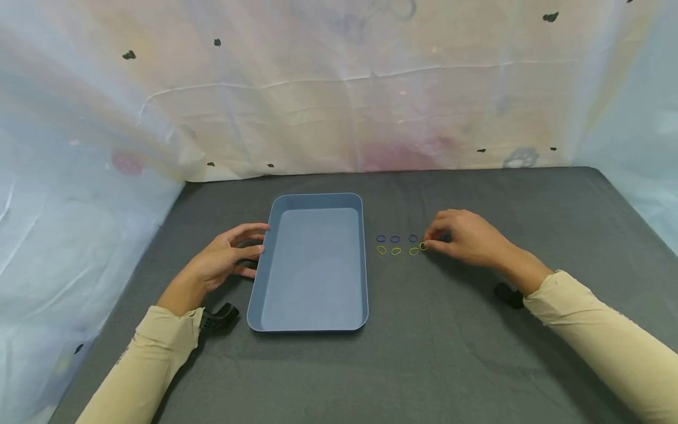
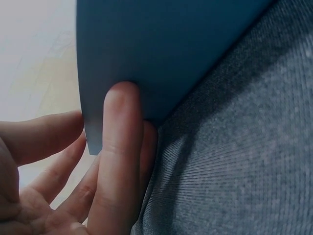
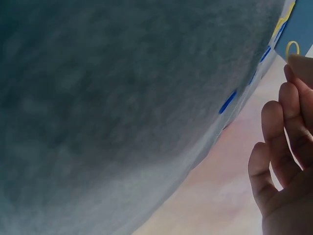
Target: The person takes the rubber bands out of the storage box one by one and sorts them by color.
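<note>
A blue-grey rectangular tray (image 1: 312, 321) lies on the dark cloth. My left hand (image 1: 222, 259) touches the outside of its left wall, fingers spread; in the left wrist view a fingertip (image 2: 122, 98) rests against that wall. To the tray's right, my right hand (image 1: 466, 238) pinches a small yellow rubber band (image 1: 423, 246) between thumb and fingers, also visible as a yellow loop (image 3: 292, 47) in the right wrist view. Beside that hand lie a row of blue rubber bands (image 1: 394, 236) and, nearer me, a row of yellow rubber bands (image 1: 396, 254).
Dark grey cloth (image 1: 424, 353) covers the table. Pale, patterned sheeting (image 1: 318, 118) hangs behind it and on both sides. A black strap device (image 1: 222, 318) sits at my left wrist, another (image 1: 508, 295) at my right.
</note>
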Demonstrator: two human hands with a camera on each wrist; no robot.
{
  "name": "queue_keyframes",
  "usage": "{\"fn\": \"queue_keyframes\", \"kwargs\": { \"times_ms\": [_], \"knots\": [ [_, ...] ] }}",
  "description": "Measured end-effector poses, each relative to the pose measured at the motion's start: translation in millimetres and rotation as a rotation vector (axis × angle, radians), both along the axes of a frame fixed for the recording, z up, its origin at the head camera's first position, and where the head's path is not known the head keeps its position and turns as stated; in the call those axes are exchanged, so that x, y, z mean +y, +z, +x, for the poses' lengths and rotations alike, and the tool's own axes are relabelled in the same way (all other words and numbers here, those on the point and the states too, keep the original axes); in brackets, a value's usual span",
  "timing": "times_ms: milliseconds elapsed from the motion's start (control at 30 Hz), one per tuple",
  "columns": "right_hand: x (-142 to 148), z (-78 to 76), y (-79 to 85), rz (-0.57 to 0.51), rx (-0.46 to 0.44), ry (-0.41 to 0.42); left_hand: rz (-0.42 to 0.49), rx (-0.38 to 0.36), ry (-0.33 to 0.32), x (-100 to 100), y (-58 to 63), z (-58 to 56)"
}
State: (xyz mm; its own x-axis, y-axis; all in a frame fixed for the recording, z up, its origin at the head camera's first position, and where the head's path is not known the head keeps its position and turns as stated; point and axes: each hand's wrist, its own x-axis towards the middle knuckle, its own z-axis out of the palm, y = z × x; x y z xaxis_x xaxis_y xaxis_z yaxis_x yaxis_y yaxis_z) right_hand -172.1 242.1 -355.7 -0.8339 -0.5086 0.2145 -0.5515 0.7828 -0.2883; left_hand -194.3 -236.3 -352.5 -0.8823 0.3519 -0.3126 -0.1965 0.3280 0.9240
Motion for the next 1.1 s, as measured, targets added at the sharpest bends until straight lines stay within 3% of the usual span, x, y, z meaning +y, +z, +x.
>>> {"fn": "queue_keyframes", "kwargs": {
  "times_ms": [1100],
  "knots": [
    [11,3.8,-6.5,0.014,-0.042,-0.023,-0.009,0.014,-0.015,-1,0.8,0.7]
  ]
}}
